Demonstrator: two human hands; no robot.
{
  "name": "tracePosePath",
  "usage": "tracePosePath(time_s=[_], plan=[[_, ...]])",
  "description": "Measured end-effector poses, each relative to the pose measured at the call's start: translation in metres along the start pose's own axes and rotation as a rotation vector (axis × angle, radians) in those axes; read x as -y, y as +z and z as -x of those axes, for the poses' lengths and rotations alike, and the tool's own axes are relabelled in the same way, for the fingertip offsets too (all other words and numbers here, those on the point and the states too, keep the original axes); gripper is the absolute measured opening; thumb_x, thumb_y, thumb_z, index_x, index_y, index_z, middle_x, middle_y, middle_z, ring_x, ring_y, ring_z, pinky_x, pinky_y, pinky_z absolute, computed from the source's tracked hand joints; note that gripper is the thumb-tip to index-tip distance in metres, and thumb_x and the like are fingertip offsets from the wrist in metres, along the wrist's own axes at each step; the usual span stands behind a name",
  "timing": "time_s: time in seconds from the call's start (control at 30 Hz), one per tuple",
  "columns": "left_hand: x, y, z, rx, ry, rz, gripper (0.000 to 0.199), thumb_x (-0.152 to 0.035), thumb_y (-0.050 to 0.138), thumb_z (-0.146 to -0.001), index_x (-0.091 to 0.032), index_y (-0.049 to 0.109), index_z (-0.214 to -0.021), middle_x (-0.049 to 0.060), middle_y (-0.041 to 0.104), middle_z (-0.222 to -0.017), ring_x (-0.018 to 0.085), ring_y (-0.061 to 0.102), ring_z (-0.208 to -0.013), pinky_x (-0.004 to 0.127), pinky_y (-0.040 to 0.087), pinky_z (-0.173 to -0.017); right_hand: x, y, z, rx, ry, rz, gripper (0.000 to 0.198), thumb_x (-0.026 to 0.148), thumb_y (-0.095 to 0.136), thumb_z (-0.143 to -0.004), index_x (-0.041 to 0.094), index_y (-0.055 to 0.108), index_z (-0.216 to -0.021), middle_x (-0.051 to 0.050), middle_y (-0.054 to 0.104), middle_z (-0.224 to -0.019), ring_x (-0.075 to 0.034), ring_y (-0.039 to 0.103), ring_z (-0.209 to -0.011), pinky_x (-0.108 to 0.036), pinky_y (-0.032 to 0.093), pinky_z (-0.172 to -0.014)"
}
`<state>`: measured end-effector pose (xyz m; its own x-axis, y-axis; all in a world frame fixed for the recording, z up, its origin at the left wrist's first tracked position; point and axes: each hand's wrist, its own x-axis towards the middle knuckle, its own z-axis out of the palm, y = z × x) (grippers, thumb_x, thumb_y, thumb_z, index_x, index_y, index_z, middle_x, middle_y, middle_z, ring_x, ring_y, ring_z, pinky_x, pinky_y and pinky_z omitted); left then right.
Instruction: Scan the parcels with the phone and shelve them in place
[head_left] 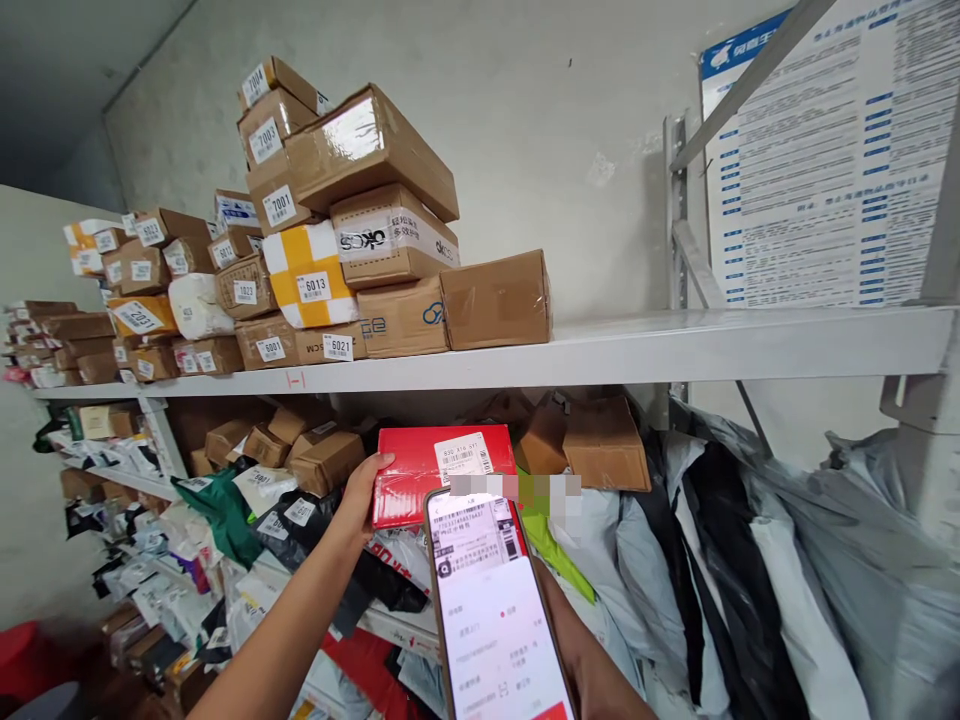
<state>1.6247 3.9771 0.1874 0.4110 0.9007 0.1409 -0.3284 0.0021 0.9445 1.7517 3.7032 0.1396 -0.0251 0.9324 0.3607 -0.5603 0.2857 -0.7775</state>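
My left hand (pixel 363 500) grips the left end of a red box (pixel 409 475) with a white barcode label on its front. Below and in front of the box, a smartphone (pixel 499 620) is held tilted, its lit screen facing me. The screen shows a picture of a shipping label above lines of text. My right hand (pixel 553 590) is behind the phone and mostly hidden by it; the wrist and forearm come out on its right side. The phone's upper end covers the lower right part of the red box.
A white shelf edge (pixel 615 345) crosses above the hands, with numbered cardboard boxes (pixel 397 315) stacked on its left half. Underneath are bagged parcels (pixel 285 525), brown cartons (pixel 606 445) and grey and black mailer bags (pixel 727 560). A notice board (pixel 817 180) hangs at upper right.
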Motion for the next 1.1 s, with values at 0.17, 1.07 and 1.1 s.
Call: tracePosePath(time_s=[0.17,1.07,1.1], plan=[[-0.001,0.003,0.003,0.001,-0.004,-0.002,0.041,-0.037,0.068,-0.069,-0.012,0.059,-0.099,0.008,0.072,-0.073,0.027,0.072,-0.07,0.031,0.057,-0.06,-0.001,0.0,-0.004,0.008,-0.031,0.029,0.113,0.048,0.099,-0.041,0.03,0.045,-0.139,-0.013,0.056,-0.141,-0.041,0.048,-0.134,-0.052,0.044,-0.103],[-0.002,0.001,-0.001,0.004,-0.041,0.001,0.045,-0.039,0.07,-0.066,-0.011,0.061,-0.101,0.01,0.073,-0.076,0.027,0.071,-0.066,0.032,0.056,-0.057,0.017,0.017,-0.002,0.034,0.035,-0.071,0.107,0.049,0.097,-0.044,0.029,0.045,-0.136,-0.011,0.062,-0.133,-0.035,0.066,-0.11,-0.048,0.052,-0.091],[-0.001,0.001,-0.002,0.004,-0.032,0.01,0.045,-0.039,0.071,-0.065,-0.011,0.061,-0.099,0.009,0.072,-0.075,0.026,0.071,-0.066,0.031,0.056,-0.057,0.017,0.014,-0.001,0.059,0.046,-0.062,0.106,0.046,0.096,-0.048,0.03,0.042,-0.138,-0.011,0.063,-0.131,-0.034,0.068,-0.104,-0.049,0.052,-0.09]])
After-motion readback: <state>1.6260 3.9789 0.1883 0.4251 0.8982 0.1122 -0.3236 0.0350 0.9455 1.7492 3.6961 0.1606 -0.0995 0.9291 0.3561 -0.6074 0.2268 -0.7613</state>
